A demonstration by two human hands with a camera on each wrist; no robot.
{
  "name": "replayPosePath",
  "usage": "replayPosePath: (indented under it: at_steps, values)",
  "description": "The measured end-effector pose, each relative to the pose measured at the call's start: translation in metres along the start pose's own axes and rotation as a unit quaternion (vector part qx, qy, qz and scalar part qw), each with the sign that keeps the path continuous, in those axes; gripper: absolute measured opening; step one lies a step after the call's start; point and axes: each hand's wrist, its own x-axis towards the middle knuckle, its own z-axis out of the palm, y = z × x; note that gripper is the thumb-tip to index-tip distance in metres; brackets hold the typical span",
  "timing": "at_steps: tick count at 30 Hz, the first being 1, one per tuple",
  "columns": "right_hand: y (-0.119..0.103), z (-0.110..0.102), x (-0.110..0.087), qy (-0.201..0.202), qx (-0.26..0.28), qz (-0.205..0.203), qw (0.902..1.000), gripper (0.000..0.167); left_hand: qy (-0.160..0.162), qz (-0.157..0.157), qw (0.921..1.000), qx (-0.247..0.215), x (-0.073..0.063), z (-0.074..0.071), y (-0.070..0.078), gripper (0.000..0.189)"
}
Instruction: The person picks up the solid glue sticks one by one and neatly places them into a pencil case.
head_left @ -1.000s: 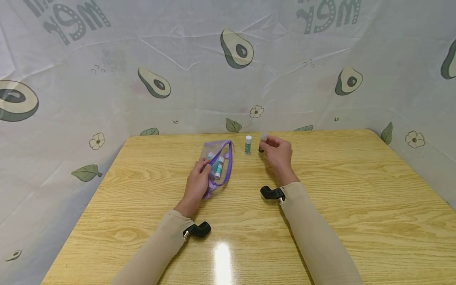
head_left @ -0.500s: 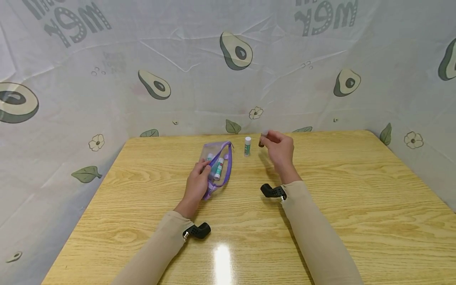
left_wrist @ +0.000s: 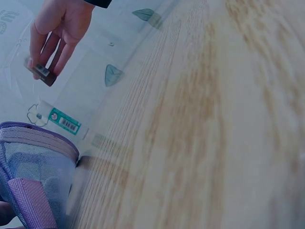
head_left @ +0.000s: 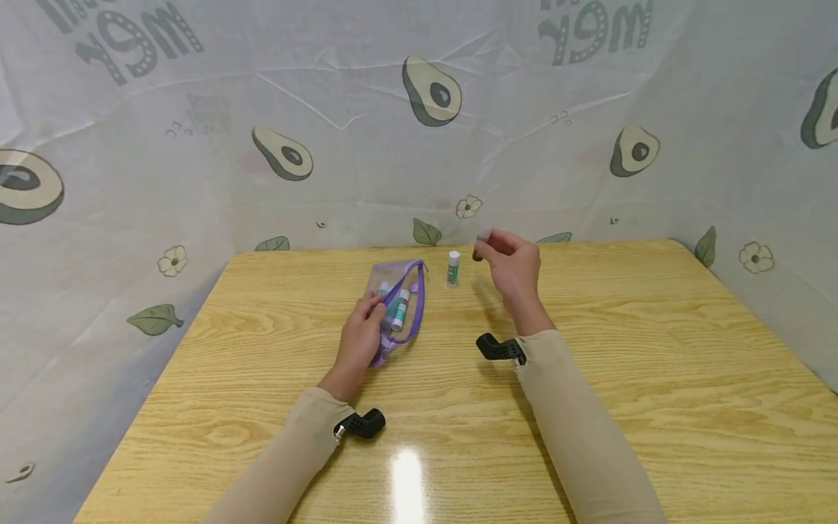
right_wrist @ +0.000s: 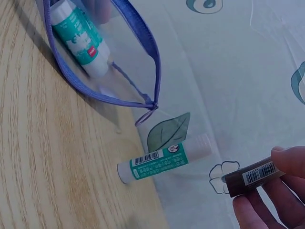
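My left hand (head_left: 360,335) grips the near side of a see-through mesh pouch (head_left: 421,302) with purple zip edging, its mouth gaping to the right. Inside lie glue sticks, one green-and-white glue stick (right_wrist: 83,40) showing plainly through the opening. Right of the pouch, another glue stick (head_left: 453,269) stands upright with its white cap on top. My right hand (head_left: 519,271) pinches a small dark brown tube (right_wrist: 252,177) with a barcode label and a pale cap between thumb and fingers. It is held up off the table, to the right of the standing glue stick.
The wood-grain table (head_left: 628,378) ends at a pale cloth backdrop (head_left: 366,189) printed with avocados and leaves, close behind the glue stick. Black wrist mounts (head_left: 500,348) stick out from both beige sleeves.
My right hand has lifted the brown tube upward, away from the table. My left hand, the pouch and the standing glue stick have stayed in place.
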Motion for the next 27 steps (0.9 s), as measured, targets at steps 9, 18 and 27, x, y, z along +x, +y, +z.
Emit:
replayPosePath:
  at_steps: [9,18,27]
  values:
    - [-0.005,0.0,-0.003,-0.001,0.015,-0.01,0.9998,0.04,0.0,-0.007,1.0,-0.004,0.001,0.0,-0.002,0.048]
    - [-0.007,0.001,-0.003,-0.001,0.008,-0.016,0.9998,0.037,-0.002,0.0,1.0,-0.007,0.001,0.0,-0.002,0.047]
    - [-0.014,0.007,-0.006,-0.014,0.014,-0.025,0.9995,0.039,0.004,0.002,0.9999,-0.01,0.003,0.0,-0.002,0.046]
